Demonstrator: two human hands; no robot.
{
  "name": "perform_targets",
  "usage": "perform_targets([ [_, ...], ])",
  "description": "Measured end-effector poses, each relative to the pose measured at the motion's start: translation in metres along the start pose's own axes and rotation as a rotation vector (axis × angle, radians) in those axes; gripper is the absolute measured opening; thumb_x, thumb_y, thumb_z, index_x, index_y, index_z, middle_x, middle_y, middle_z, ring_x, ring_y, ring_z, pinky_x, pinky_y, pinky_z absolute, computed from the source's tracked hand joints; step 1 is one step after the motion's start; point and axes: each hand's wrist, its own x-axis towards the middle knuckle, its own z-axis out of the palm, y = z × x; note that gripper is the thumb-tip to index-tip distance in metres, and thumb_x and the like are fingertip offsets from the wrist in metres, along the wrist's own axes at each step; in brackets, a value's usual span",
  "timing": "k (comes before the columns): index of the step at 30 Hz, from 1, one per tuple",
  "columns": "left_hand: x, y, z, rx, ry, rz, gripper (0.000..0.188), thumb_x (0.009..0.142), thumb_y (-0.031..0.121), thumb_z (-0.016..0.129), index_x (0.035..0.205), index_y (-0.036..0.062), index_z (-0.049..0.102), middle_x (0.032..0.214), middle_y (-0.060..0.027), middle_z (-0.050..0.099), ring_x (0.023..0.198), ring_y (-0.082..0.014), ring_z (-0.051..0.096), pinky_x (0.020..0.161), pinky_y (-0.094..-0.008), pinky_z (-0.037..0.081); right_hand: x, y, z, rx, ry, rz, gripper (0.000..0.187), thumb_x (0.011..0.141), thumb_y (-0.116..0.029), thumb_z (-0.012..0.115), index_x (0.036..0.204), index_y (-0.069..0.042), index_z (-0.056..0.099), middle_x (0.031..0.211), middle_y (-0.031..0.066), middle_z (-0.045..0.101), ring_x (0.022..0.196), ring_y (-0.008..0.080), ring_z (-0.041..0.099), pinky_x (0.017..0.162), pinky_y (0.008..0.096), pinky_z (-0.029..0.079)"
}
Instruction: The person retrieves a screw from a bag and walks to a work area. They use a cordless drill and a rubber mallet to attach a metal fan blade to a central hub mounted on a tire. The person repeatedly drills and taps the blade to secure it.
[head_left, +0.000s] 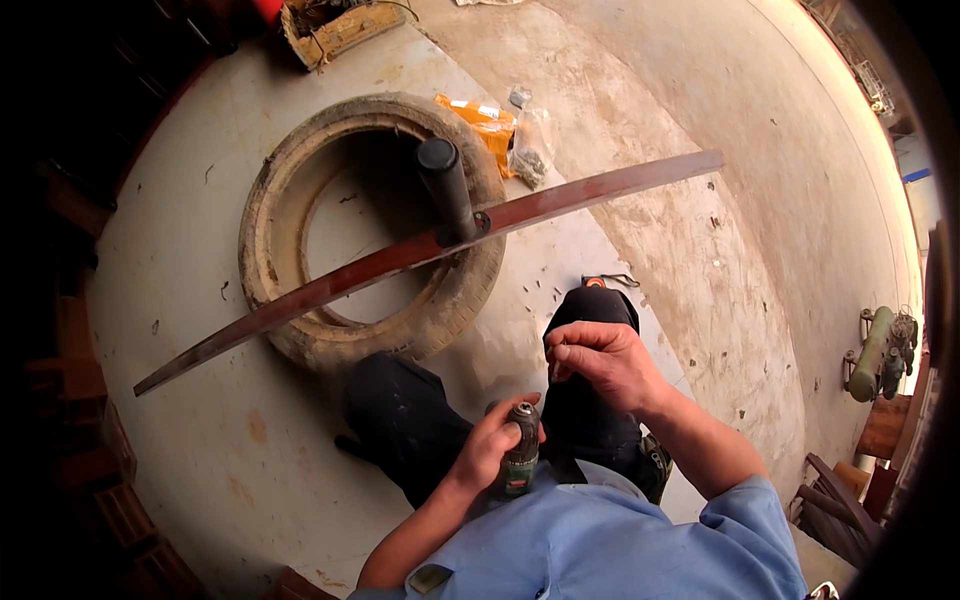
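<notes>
My left hand (pixel 484 446) is wrapped round a dark green and black power drill (pixel 521 462), held upright close to my blue shirt. Above my right thigh, my right hand (pixel 612 366) is closed in a pinch. Something small shows at its fingertips, too small to name. In front of me a worn tyre (pixel 264 232) lies flat on the floor. A long reddish-brown bar (pixel 590 190) rests across it, slanting up to the right. From the bar's middle rises a black cylindrical post (pixel 447 188), leaning slightly, with a dark fitting at its base.
Beyond the tyre's right side lie an orange packet (pixel 486 126) and a clear plastic bag (pixel 531 152) of small parts. Several tiny dark pieces (pixel 541 288) are scattered near my right knee. A wooden box (pixel 345 36) stands far left; a green cylinder (pixel 870 355) lies at far right.
</notes>
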Motion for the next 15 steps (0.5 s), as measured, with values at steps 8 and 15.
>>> perform_targets([
  [8,-0.003,-0.005,-0.003,-0.010,-0.032,-0.006,0.045,0.091,0.031,0.047,0.121,-0.0015,0.052,0.099,-0.0071,0.062,0.090,-0.0126,0.057,0.082,-0.0275,0.046,0.002,0.008,0.018,0.182,-0.076,0.075,0.015,0.097,-0.010,0.062,0.108,0.000,0.066,0.095,0.0090,0.070,0.088,0.0162,0.068,0.077,0.0290,0.057],
  [15,-0.003,-0.009,-0.004,-0.008,-0.040,0.038,0.038,0.092,0.026,0.050,0.119,-0.0001,0.051,0.100,-0.0060,0.062,0.090,-0.0111,0.056,0.082,-0.0272,0.046,0.002,0.017,0.020,0.157,-0.083,0.098,0.014,0.098,-0.010,0.061,0.108,-0.001,0.066,0.096,0.0080,0.070,0.088,0.0142,0.067,0.079,0.0279,0.055],
])
